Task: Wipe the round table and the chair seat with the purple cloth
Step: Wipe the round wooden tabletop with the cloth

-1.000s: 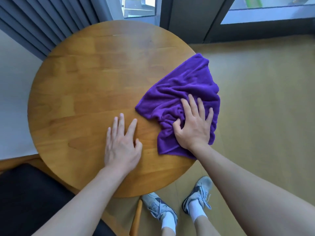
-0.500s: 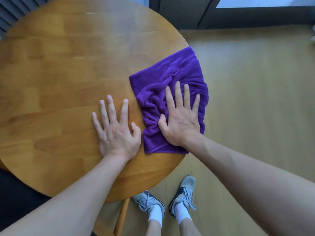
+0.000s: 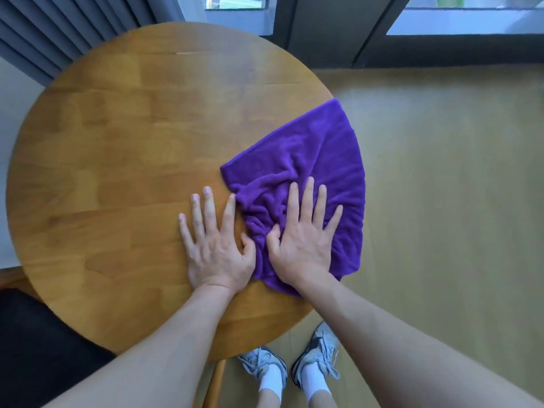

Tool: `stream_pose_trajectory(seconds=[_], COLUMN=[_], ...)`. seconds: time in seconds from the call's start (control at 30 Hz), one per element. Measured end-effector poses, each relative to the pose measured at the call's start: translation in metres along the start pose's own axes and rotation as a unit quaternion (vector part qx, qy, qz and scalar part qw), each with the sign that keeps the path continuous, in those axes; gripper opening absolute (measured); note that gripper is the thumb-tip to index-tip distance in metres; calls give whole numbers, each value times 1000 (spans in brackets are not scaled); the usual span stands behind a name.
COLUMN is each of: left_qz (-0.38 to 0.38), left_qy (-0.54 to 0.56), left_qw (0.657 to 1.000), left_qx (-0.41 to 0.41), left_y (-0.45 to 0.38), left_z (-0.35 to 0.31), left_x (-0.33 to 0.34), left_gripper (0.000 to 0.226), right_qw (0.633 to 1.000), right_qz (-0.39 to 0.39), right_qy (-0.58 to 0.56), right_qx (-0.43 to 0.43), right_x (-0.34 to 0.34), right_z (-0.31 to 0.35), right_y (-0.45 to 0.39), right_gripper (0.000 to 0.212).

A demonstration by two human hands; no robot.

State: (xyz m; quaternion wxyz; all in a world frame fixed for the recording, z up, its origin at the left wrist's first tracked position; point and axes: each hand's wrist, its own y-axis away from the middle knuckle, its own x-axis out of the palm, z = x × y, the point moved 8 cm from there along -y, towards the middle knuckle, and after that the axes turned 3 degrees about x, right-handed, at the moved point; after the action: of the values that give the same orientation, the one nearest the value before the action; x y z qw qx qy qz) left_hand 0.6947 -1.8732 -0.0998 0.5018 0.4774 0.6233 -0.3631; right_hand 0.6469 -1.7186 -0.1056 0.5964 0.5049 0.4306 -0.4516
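Observation:
The purple cloth (image 3: 321, 160) lies rumpled on the right part of the round wooden table (image 3: 123, 148), its right side hanging past the table's edge. My right hand (image 3: 303, 237) presses flat on the cloth with the fingers spread and straight. My left hand (image 3: 215, 240) rests flat on the bare wood just left of the cloth, its index fingertip at the cloth's edge. A black chair seat (image 3: 38, 354) shows at the lower left, partly under the table.
Grey curtains (image 3: 59, 28) hang behind the table at the upper left. Dark window frames (image 3: 321, 30) run along the back. Light wood floor (image 3: 456, 201) spreads to the right. My two sneakers (image 3: 294, 369) and a wooden table leg (image 3: 215, 384) are below the table's near edge.
The view has shifted between frames. My left hand sits closer to the cloth, now touching its edge. My right hand stays flat on the cloth, which has spread out more to the right.

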Motion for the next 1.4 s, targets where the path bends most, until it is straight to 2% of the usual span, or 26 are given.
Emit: stream_pose_trajectory(seconds=[0.07,0.17,0.23,0.3,0.37,0.47,0.57,0.63,0.73,0.87,0.93,1.0,1.23,1.4], left_qz=[4,1,-6,-12,-12,-10,2,8,19,16,12,7,21,19], left_qy=[5,15,17,18,21,26,19,11,6,8,5,-2,-3,-8], left_qw=[1000,1000,1000,1000,1000,1000,1000,1000,1000,1000,1000,1000,1000,1000], left_qx=[0,-4,-6,-7,-5,-8,-11,-12,-9,-13,-9,-9,-18,-14], left_y=[0,0,0,0,-1,-1,-2,-2,-3,-3,-3,-1,-2,-1], left_z=[-1,-3,-2,-1,-2,-2,-3,-2,-1,-2,-1,2,-3,-1], left_x=[0,-1,0,0,0,-2,-3,-3,-1,-2,1,3,0,3], left_gripper=[79,81,81,80,79,79,80,81,82,83,83,84,84,83], right_qw=[994,955,939,946,964,994,998,994,998,992,983,973,978,994], right_qz=[17,27,24,15,7,-1,7,25,54,7,47,62,33,14], right_qy=[37,84,96,79,60,29,-39,-63,-37,30,46,63,60,16], right_qx=[-106,-283,-328,-314,-260,-106,47,82,9,-123,-172,-212,-198,-112], right_x=[2,-6,-12,-16,-17,-21,-19,-13,-16,-47,-38,-23,-20,-30], right_z=[-3,-26,-38,-41,-41,-45,-32,-15,-11,-43,-43,-35,-32,-19], right_y=[3,-12,-25,-33,-40,-50,-50,-39,-29,-53,-63,-65,-98,-145], right_gripper=[85,86,85,86,87,85,84,83,83,86,97,98,85,84])
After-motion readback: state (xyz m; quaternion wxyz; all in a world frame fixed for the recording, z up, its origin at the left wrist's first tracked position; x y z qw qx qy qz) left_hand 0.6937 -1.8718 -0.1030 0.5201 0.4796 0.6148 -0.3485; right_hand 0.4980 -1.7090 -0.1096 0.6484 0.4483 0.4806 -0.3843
